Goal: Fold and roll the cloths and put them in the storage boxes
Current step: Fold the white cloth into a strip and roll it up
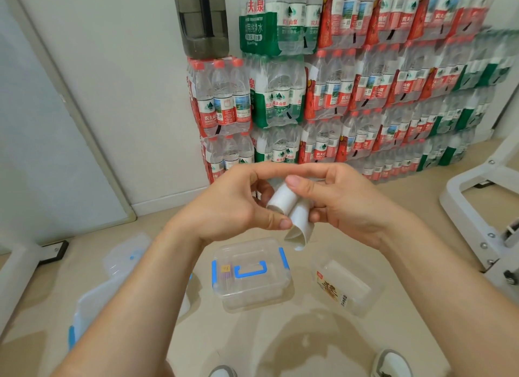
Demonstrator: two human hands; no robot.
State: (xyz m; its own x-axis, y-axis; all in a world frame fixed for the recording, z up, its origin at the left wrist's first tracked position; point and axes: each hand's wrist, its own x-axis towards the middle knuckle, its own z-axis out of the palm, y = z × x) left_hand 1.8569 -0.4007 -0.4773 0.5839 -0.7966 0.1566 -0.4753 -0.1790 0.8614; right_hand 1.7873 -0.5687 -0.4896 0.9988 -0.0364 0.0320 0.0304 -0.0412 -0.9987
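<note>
Partly, we lose the stacked packs of water bottles (365, 95) past the top and right edges, our left forearm (134, 292) covers much of the big clear storage box (90, 306), and our fingers bury enough of the rolled white cloth (283, 201) that we cannot tell whether it is one piece or two. We grip it in the air with left hand (230, 205) and right hand (351, 205), thumbs and fingers curled round it, above the small lidded storage box (250, 278). Both boxes and an open labelled container (345, 286) sit apart on the beige floor (295, 334) near a white wall (126, 95).
</note>
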